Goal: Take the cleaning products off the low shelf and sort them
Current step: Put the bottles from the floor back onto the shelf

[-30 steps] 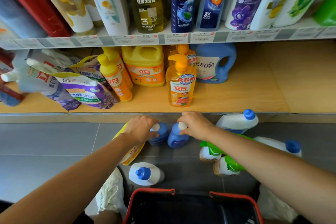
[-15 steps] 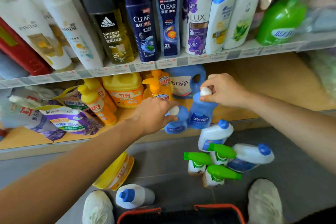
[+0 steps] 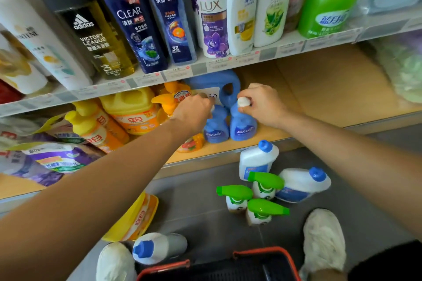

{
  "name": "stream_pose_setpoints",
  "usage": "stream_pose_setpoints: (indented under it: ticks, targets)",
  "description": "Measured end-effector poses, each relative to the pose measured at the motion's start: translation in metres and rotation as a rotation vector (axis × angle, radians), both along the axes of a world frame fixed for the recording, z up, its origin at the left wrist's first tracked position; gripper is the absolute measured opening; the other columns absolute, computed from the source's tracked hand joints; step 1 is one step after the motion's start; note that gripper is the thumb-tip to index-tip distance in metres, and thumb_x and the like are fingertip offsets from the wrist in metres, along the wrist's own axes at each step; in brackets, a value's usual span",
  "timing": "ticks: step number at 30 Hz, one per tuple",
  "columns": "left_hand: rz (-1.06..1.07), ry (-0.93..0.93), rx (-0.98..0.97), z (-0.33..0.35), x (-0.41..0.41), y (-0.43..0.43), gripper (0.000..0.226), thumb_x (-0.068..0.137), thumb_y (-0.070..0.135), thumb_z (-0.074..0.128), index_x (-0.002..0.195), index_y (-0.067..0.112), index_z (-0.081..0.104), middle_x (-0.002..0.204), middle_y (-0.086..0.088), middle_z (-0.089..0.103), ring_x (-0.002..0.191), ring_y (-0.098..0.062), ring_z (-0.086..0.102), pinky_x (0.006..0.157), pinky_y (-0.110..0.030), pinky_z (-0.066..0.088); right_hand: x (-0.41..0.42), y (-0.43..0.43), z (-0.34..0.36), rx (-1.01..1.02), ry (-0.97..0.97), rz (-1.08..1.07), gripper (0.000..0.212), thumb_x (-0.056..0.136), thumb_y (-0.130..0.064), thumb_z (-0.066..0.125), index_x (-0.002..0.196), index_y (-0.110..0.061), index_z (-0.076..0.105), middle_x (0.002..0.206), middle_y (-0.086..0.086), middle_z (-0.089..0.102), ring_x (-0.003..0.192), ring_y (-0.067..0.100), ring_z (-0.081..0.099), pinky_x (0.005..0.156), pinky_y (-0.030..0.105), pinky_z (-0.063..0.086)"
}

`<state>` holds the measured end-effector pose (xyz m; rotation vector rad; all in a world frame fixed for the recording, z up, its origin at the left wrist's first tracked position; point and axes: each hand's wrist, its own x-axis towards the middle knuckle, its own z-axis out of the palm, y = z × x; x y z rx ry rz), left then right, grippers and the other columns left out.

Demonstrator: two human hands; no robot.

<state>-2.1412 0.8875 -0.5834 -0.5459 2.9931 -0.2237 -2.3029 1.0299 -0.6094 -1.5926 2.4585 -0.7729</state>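
Grips of left hand (image 3: 194, 113) and right hand (image 3: 262, 105) pinch white-capped tops of two small blue plastic bottles (image 3: 243, 126); seat both upright before release.

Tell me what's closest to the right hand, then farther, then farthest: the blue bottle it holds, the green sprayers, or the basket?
1. Blue bottle: gripped by the right hand.
2. Green sprayers: lower down, below that hand.
3. Basket: bottom edge of the view.

two small blue bottles (image 3: 229, 126) with white caps, upright and touching side by side on the low wooden shelf (image 3: 319, 89).
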Motion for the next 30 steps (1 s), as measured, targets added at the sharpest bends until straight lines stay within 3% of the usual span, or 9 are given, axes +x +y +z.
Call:
stream_pose_setpoints:
  ticks: [3,7,9,11,14,17,21,25,30]
  targets:
    - [-0.017,0.056,-0.043,-0.011,0.009,0.001,0.06,0.09,0.007,0.066,0.145,0.013,0.043,0.141,-0.015,0.052,0.127,-0.035,0.05,0.098,-0.04,0.046,-0.001,0.003,-0.004,-0.077,-0.101,0.01,0.024,0.081,-0.01,0.074,0.105,-0.012,0.074,0.087,0.005,0.066,0.082,0.022,0.06,0.071,0.033,0.043]
    - [-0.072,0.162,-0.017,-0.018,0.029,0.022,0.071,0.084,0.023,0.071,0.149,0.013,0.045,0.156,-0.018,0.039,0.142,-0.044,0.034,0.111,-0.053,0.037,0.002,0.017,0.0,-0.038,-0.252,0.033,0.065,0.082,-0.005,0.077,0.142,-0.015,0.055,0.112,-0.008,0.059,0.086,-0.014,0.056,0.083,0.018,0.042]
    - [-0.138,0.262,0.044,-0.025,0.041,0.037,0.057,0.08,0.021,0.072,0.134,0.009,0.061,0.145,-0.019,0.052,0.131,-0.046,0.046,0.1,-0.055,0.047,0.01,0.031,-0.001,-0.099,-0.249,-0.025,0.064,0.081,-0.004,0.076,0.14,-0.016,0.056,0.111,-0.01,0.061,0.089,-0.001,0.059,0.082,0.022,0.049]
    - [-0.169,0.282,0.153,-0.039,0.052,0.05,0.043,0.08,0.022,0.072,0.121,0.008,0.068,0.131,-0.016,0.06,0.115,-0.041,0.057,0.087,-0.05,0.054,0.023,0.05,-0.005,-0.189,-0.225,-0.108,0.046,0.078,-0.004,0.076,0.12,-0.017,0.064,0.089,-0.008,0.063,0.072,0.005,0.058,0.072,0.025,0.051]
    - [-0.097,0.129,0.297,-0.062,0.062,0.065,0.047,0.087,0.035,0.067,0.13,0.017,0.063,0.132,-0.007,0.059,0.117,-0.031,0.053,0.092,-0.039,0.049,0.045,0.083,-0.02,-0.018,-0.225,-0.057,0.027,0.075,-0.007,0.076,0.098,-0.017,0.067,0.072,-0.01,0.06,0.062,0.005,0.056,0.069,0.034,0.053]
    - [-0.124,-0.04,0.371,-0.085,0.066,0.078,0.059,0.089,0.05,0.062,0.141,0.023,0.055,0.138,-0.004,0.056,0.121,-0.028,0.052,0.099,-0.034,0.041,0.054,0.11,-0.042,0.323,-0.142,0.076,0.026,0.077,-0.022,0.08,0.1,-0.017,0.07,0.091,-0.002,0.072,0.078,0.018,0.065,0.078,0.039,0.054]
    - [-0.112,-0.253,0.511,-0.108,0.073,0.097,0.063,0.083,0.063,0.064,0.136,0.03,0.054,0.131,-0.002,0.063,0.118,-0.029,0.061,0.091,-0.038,0.051,0.056,0.126,-0.079,0.694,0.012,0.161,0.031,0.078,-0.041,0.075,0.094,-0.026,0.053,0.103,0.005,0.07,0.1,0.031,0.065,0.075,0.037,0.047]
    - [-0.141,-0.222,0.568,-0.125,0.083,0.106,0.049,0.088,0.051,0.064,0.128,0.024,0.055,0.123,-0.004,0.067,0.113,-0.03,0.064,0.089,-0.043,0.053,0.058,0.125,-0.102,0.725,-0.023,0.126,0.044,0.083,-0.037,0.076,0.117,-0.018,0.055,0.117,0.011,0.067,0.111,0.035,0.061,0.085,0.04,0.048]
    - [-0.108,-0.148,0.636,-0.132,0.09,0.098,0.046,0.091,0.039,0.067,0.134,0.026,0.055,0.124,-0.004,0.068,0.115,-0.029,0.063,0.092,-0.041,0.05,0.056,0.123,-0.088,0.639,-0.071,0.164,0.023,0.085,-0.027,0.073,0.103,-0.02,0.062,0.107,0.008,0.07,0.106,0.033,0.063,0.079,0.036,0.044]
